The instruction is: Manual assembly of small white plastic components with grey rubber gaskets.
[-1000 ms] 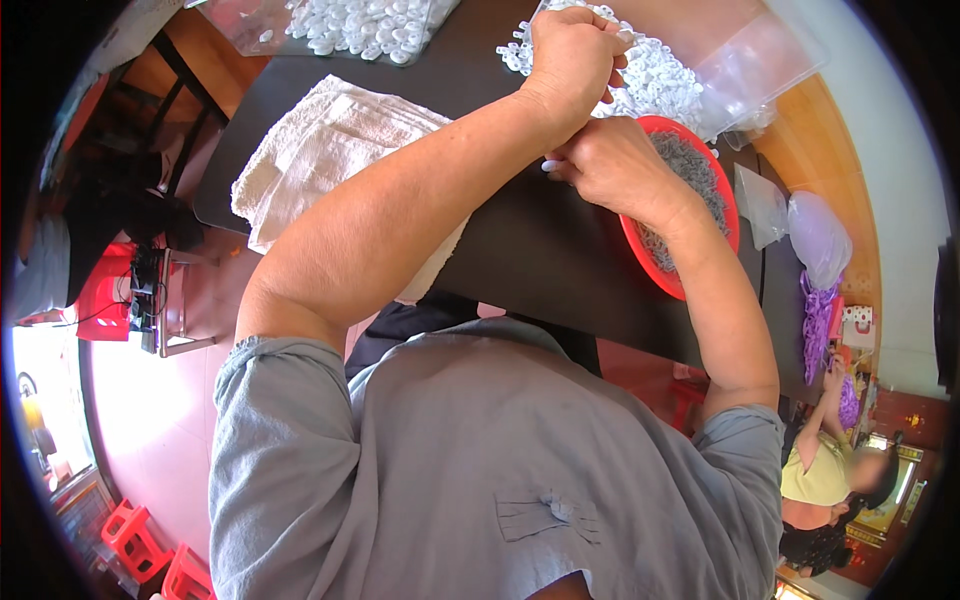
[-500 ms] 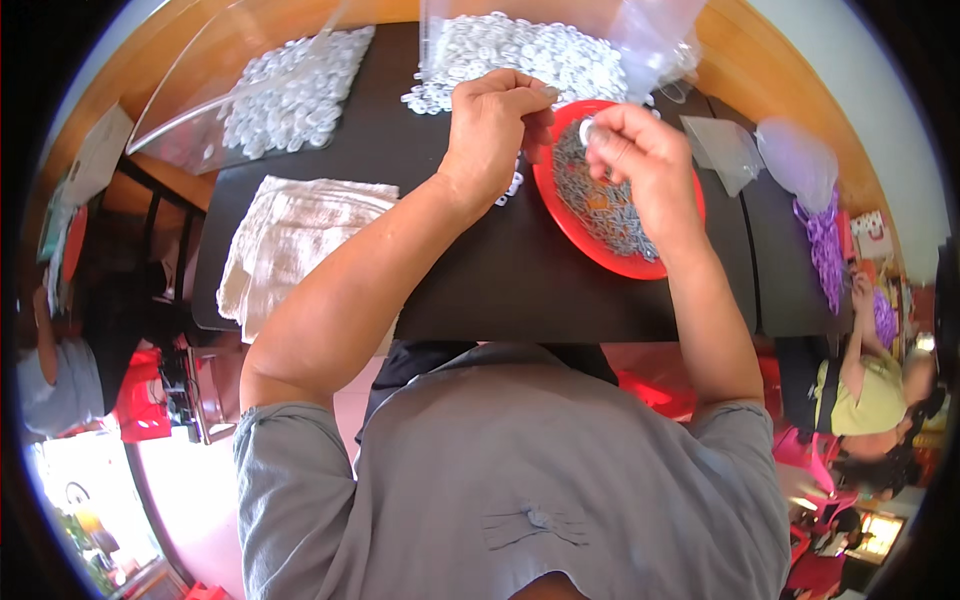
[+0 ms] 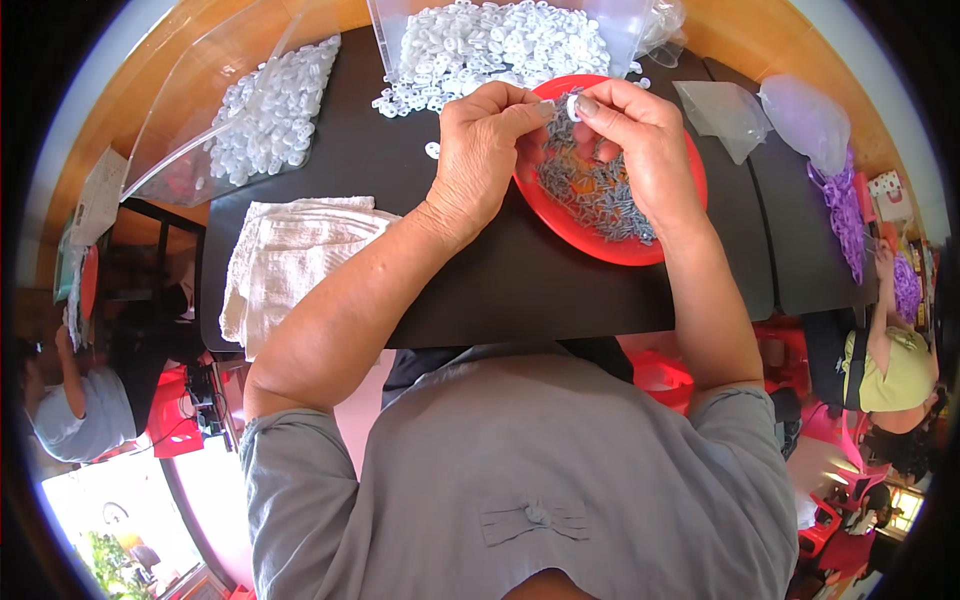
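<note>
My left hand is closed in a pinch above the far left part of a red bowl; what lies between its fingertips is too small to make out. Close beside it, my right hand pinches a small white plastic cable clip between thumb and fingers. The fingertips of both hands nearly meet. Below them, the bowl holds many loose grey nails. A heap of white clips spreads from a clear container just beyond my hands. One stray clip lies left of my left wrist.
On the dark table, a folded beige cloth lies at left. Beyond it, a clear bag holds more white pieces. Clear plastic bags and purple netting lie at right. Other people sit at both sides.
My right hand has moved up and left with the clip, bringing it close to my left fingertips. The left hand keeps its pinch. The whole view has shifted slightly.
</note>
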### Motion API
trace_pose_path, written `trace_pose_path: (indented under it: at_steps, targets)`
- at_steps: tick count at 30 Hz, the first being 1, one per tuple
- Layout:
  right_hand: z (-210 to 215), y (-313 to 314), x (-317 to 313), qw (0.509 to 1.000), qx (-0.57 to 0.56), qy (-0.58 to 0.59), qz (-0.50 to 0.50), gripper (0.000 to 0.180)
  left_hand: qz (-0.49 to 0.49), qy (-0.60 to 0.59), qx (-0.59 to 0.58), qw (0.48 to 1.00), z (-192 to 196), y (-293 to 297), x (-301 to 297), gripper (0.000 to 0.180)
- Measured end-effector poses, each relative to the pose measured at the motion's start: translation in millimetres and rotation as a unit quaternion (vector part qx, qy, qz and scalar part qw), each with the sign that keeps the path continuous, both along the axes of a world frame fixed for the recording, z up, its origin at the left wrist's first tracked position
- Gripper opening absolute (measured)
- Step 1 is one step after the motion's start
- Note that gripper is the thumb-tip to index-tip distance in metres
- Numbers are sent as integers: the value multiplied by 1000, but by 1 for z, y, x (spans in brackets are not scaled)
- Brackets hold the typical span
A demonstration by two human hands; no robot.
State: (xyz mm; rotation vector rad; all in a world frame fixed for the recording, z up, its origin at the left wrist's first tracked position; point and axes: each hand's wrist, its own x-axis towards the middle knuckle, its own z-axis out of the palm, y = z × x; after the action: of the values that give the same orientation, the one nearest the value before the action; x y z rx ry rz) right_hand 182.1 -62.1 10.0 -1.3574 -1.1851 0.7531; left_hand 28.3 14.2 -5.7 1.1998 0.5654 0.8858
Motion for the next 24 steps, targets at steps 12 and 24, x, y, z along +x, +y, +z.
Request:
trace_pose_path:
  at_steps: [12, 24]
  targets:
    - [-1, -1, 1, 1000, -3, -30, -4, 18, -11, 22, 19, 1000, -2, 0, 0, 14]
    - [-10, 0, -6, 997, 33, -61, -30, 15, 12, 20, 11, 1000, -6, -5, 2, 14]
